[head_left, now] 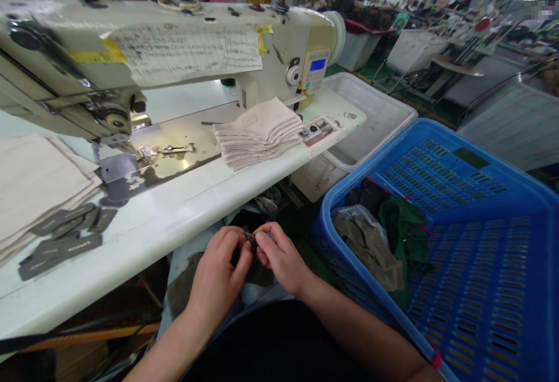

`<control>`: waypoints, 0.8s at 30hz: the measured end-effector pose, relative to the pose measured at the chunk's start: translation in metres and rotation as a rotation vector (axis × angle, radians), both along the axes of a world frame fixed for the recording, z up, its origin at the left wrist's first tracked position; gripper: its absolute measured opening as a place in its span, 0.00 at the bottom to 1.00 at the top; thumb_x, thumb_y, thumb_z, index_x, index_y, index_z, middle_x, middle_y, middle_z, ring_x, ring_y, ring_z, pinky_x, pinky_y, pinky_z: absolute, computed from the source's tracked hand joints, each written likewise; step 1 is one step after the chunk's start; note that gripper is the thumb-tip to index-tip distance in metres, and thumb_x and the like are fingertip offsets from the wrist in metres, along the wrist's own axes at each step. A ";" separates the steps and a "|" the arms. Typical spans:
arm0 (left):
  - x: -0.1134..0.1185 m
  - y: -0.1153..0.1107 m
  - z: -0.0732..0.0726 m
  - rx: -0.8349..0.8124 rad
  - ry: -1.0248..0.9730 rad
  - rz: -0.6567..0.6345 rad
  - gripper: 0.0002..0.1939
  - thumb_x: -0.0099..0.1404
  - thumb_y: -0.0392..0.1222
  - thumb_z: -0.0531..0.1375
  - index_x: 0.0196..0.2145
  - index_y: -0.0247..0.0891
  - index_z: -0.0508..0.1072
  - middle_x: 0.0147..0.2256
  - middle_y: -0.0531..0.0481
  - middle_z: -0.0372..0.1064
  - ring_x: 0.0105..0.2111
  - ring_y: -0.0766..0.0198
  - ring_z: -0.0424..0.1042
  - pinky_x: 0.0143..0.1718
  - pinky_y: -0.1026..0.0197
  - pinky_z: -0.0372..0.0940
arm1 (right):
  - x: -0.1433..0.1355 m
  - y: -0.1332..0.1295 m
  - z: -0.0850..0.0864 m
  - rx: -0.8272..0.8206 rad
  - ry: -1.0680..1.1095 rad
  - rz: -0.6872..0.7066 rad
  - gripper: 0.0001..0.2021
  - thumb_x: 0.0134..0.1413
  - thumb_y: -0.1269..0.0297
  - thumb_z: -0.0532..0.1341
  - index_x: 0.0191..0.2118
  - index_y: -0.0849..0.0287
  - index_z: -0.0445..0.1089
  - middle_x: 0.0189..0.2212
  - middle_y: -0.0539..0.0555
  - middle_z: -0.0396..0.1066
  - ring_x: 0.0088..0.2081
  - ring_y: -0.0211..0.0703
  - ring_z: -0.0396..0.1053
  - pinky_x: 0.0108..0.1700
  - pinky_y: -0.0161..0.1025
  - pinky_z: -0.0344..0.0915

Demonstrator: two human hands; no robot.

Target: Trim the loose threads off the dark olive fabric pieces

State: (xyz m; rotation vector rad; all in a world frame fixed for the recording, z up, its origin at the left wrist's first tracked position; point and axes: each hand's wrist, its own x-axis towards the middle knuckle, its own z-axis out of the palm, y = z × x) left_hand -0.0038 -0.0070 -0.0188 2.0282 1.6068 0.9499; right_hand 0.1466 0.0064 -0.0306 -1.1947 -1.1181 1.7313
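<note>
My left hand [225, 262] and my right hand [279, 257] meet above my lap, below the table edge. The fingertips of both pinch one small dark piece [250, 238]; mostly hidden by the fingers, its kind is not clear. On the table to the left lie several dark grey fabric tabs [65, 248] with light marks on them. Beside these rests a stack of beige cloth panels [41, 184]. Another pile of folded beige cloth pieces [262, 131] sits on the sewing machine's bed, right of the needle area.
The sewing machine [183, 38] stands along the white table [192, 201], a handwritten sheet [196, 53] taped to its arm. A blue plastic basket [471, 207] holding dark and green cloth is at my right. Behind it stands a whitish bin [379, 111]. Small tools fill a tray [323, 130].
</note>
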 end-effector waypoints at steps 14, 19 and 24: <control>0.003 -0.001 -0.002 0.013 -0.046 0.007 0.09 0.70 0.40 0.55 0.30 0.42 0.67 0.36 0.49 0.70 0.38 0.58 0.72 0.41 0.56 0.68 | -0.007 -0.001 0.008 -0.285 0.196 -0.068 0.23 0.47 0.43 0.66 0.34 0.56 0.60 0.15 0.38 0.55 0.16 0.28 0.45 0.20 0.33 0.37; 0.003 0.000 0.000 0.024 -0.051 0.019 0.09 0.70 0.41 0.56 0.30 0.42 0.68 0.36 0.49 0.70 0.39 0.58 0.72 0.42 0.56 0.68 | -0.007 -0.003 0.009 -0.297 0.236 -0.055 0.23 0.49 0.42 0.65 0.35 0.56 0.59 0.17 0.38 0.56 0.15 0.28 0.45 0.20 0.32 0.36; 0.005 -0.001 -0.001 0.029 -0.054 0.019 0.08 0.70 0.41 0.56 0.31 0.42 0.69 0.36 0.49 0.70 0.39 0.58 0.73 0.42 0.56 0.68 | -0.008 -0.005 0.008 -0.284 0.225 -0.081 0.23 0.50 0.42 0.65 0.36 0.56 0.60 0.17 0.38 0.56 0.16 0.28 0.45 0.20 0.32 0.37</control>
